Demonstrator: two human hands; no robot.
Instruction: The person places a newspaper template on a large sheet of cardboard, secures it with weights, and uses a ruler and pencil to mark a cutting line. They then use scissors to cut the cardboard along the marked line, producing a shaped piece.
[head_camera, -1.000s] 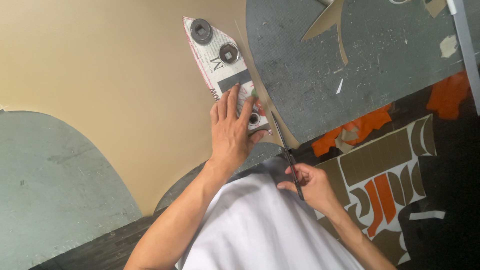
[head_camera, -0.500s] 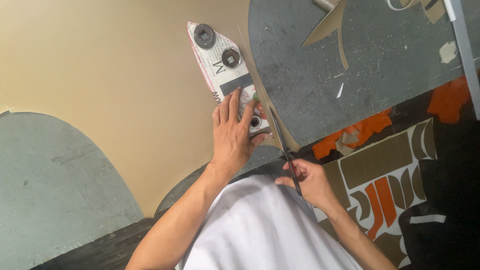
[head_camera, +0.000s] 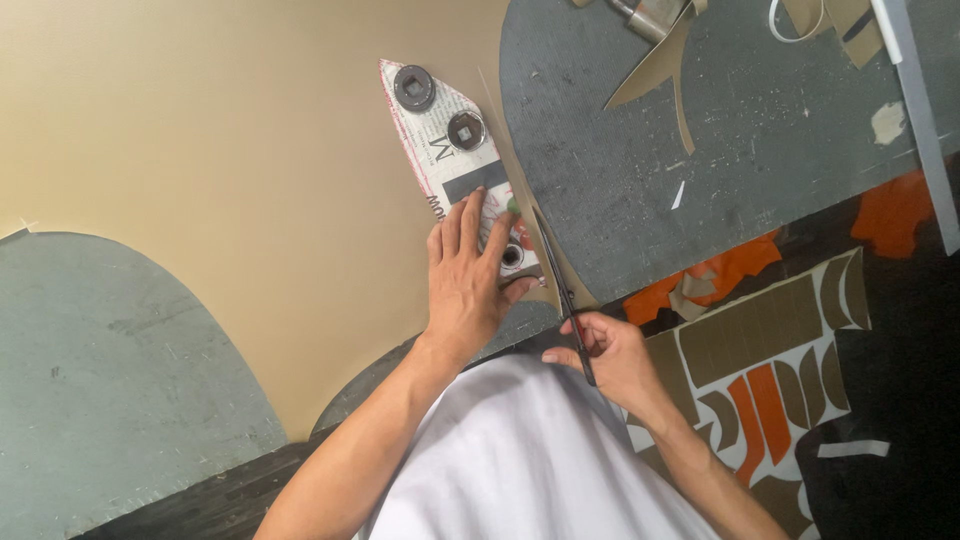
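My left hand (head_camera: 466, 280) is pressed flat, fingers spread a bit, on the lower end of the pointed printed-paper pattern piece (head_camera: 440, 140), holding it down on the big tan sheet of leather-like material (head_camera: 200, 130). Two round dark metal weights (head_camera: 414, 87) sit on the pattern toward 12 o'clock from my fingers, one near the tip and one halfway down. My right hand (head_camera: 612, 355) is at about 4 o'clock from the left one, fingers closed through the handles of the dark-bladed scissors (head_camera: 560, 285), with the blades running up along the pattern's right edge, just beside my left fingertips.

That right edge is tight: the tan sheet ends in a thin strip there, right against the grey cutting board (head_camera: 720, 150). Loads of open tan sheet toward 9 and 10 o'clock, though. Another grey rounded board (head_camera: 110, 370) pokes out at 8 o'clock. Tan offcuts (head_camera: 655, 75) lie at 1 o'clock, and orange and brown scraps (head_camera: 760, 360) pile up at 3 to 4 o'clock past my right wrist.
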